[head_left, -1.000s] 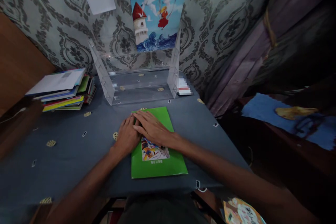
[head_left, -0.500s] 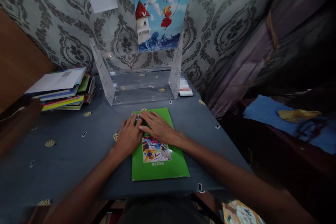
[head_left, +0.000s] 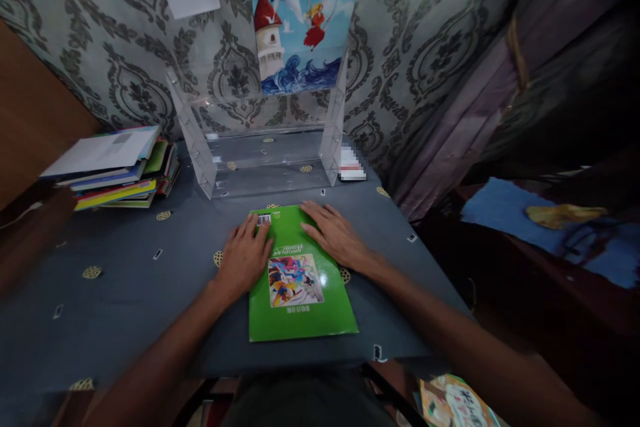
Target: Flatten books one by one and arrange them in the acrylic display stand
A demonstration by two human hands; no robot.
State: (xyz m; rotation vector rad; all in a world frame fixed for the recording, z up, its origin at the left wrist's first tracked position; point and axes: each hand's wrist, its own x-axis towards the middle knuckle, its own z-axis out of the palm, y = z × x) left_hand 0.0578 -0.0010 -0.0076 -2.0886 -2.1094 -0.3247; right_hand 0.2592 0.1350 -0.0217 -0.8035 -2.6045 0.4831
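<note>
Two hands show in our head view: we rest the left hand (head_left: pixel 243 259) and right hand (head_left: pixel 339 238), fingers (head_left: pixel 247 227) extended and loose, on the green book (head_left: pixel 305 323) lying on the table (head_left: pixel 165 293) before a clear rack (head_left: pixel 332 141); the blurred item (head_left: pixel 352 167) beside it may be paper

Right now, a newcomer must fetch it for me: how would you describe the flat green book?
Find the grey-blue cloth-covered table, then the clear plastic rack on it. Nearer the camera lies the flat rectangular green book, with the left hand and right hand at its sides. Unlike the multicoloured pile of books at left, it lies singly and bears one colourful square picture.
</note>
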